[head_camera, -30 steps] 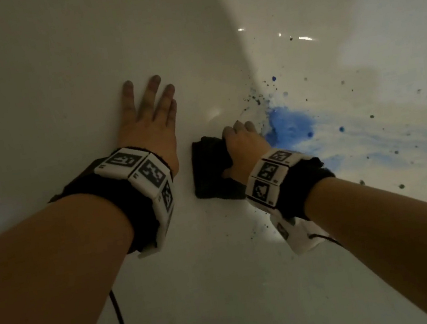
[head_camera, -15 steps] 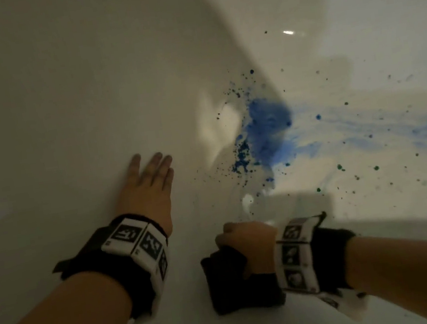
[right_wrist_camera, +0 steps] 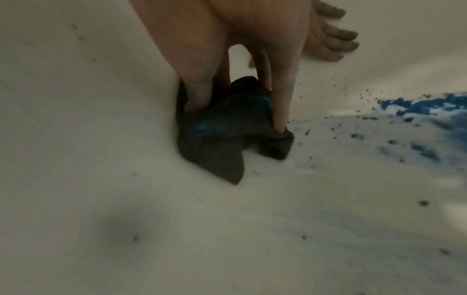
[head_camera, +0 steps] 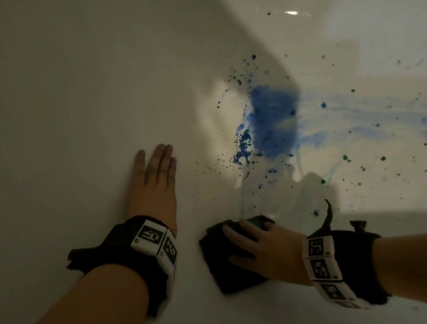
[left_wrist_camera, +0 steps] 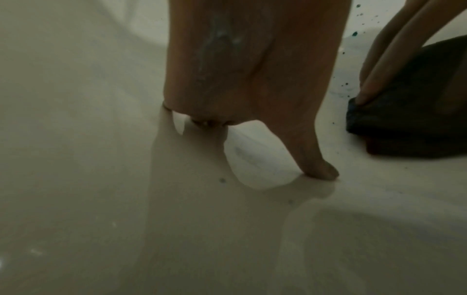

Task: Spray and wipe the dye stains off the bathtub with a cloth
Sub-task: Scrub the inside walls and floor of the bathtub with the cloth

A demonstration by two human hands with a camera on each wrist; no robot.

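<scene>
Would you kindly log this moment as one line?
left hand flat on bathtub | right hand presses dark cloth | blue dye stain remains

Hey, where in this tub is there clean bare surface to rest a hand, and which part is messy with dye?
Bare white bathtub surface runs left of and above the left hand, and also below both wrists. The narrow strip between that hand and the dark cloth under the right hand has only faint specks. Crowded: the blue dye patch, with streaks and speckles spreading right.

Cloth (head_camera: pixel 229 264) partly under right hand (head_camera: pixel 268 247), blue stain (head_camera: pixel 273 120) cut off rightward
</scene>
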